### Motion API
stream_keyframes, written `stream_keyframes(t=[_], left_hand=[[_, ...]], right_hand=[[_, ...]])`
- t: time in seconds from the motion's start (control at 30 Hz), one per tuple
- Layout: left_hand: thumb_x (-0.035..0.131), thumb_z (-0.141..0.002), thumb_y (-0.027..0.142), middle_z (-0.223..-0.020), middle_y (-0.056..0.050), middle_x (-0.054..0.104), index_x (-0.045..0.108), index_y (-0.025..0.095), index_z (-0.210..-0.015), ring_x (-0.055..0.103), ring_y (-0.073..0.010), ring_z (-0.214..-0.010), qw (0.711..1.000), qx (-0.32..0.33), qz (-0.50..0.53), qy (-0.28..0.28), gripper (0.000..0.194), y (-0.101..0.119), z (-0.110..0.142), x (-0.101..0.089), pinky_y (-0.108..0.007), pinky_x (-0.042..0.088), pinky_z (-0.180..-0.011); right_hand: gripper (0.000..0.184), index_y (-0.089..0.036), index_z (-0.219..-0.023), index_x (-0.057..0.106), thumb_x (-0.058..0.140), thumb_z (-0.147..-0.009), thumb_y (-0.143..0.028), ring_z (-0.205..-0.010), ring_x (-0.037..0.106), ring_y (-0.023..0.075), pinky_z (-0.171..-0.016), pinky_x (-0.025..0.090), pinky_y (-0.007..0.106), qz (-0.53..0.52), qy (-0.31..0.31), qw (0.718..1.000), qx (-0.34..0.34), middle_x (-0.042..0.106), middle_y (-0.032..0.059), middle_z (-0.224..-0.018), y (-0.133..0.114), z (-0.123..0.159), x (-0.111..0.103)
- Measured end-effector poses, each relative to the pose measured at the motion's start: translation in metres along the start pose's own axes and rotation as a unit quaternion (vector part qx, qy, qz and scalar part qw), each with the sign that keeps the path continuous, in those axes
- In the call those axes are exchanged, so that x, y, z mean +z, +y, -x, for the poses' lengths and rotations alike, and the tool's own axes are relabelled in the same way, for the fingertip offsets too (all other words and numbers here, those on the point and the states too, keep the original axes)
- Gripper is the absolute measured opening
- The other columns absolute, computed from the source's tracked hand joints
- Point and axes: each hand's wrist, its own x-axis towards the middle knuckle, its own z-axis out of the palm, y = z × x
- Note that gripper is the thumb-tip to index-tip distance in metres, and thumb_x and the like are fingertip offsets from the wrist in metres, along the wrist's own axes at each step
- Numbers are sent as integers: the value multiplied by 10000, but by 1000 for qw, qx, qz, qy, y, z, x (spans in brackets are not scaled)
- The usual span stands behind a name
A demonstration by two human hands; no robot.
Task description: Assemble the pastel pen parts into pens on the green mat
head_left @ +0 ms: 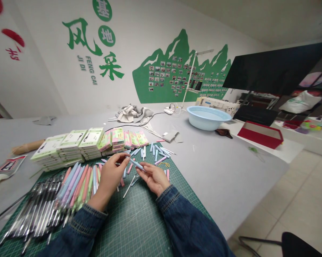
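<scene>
A light blue pen barrel [136,164] is held between my two hands above the green cutting mat [139,221]. My left hand [113,174] pinches its upper left end, and the fingertips partly hide that end. My right hand [153,177], palm turned up, grips the lower right end between thumb and fingers. Loose pastel pen parts [157,152] lie scattered on the mat behind my hands. A white refill [129,187] rests between my wrists. Left of my left hand are a row of pastel pens [76,182] and a pile of clear black-tipped pens [38,203].
Stacked white-green boxes [72,139] and pink-yellow boxes [118,137] line the mat's far edge. Farther back are grey cloth [134,114], a blue basin [207,119] and a sewing machine [217,105]. A red box [260,135] stands at right, a black chair [297,246] below.
</scene>
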Motion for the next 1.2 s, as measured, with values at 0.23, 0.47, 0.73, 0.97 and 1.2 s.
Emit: stream_keyframes(t=[0.23,0.47,0.73,0.97,1.2], left_hand=[[599,-765,416,-960,-46,680,647,230,-1046,646,-191,-821,998,8,68,2,341,2,4,6,-277,520,-678],[609,-771,378,-889,-12,680,631,220,-911,654,-162,-801,998,16,46,42,212,11,10,7,-257,510,-725],[653,-731,371,-864,-23,652,594,195,-1016,643,-159,-747,983,-34,178,36,340,4,3,9,-271,537,-668],[684,-676,359,-812,-7,622,608,162,-910,629,-136,-666,946,-143,271,108,316,-25,-10,10,-296,552,-654],[599,-724,343,-646,0,632,601,187,-832,602,-162,-552,981,-173,37,-81,190,-46,-4,24,-268,467,-520]], right_hand=[[136,-52,-807,650,594,-736,48,-751,693,149,-822,544,269,2,4,1000,-7,704,117,-807,4,4,5],[158,-34,-863,644,541,-771,43,-701,696,147,-746,562,244,-9,-3,1000,16,711,122,-799,3,9,10],[125,-34,-844,661,583,-762,18,-715,695,152,-750,560,248,-8,-3,1000,2,711,134,-813,5,8,9],[141,-48,-776,674,549,-773,17,-655,689,147,-701,568,242,19,43,998,-36,708,120,-712,-1,3,4],[179,-79,-745,651,514,-778,31,-647,691,151,-681,579,250,-13,89,990,-107,707,118,-703,-11,-3,-3]])
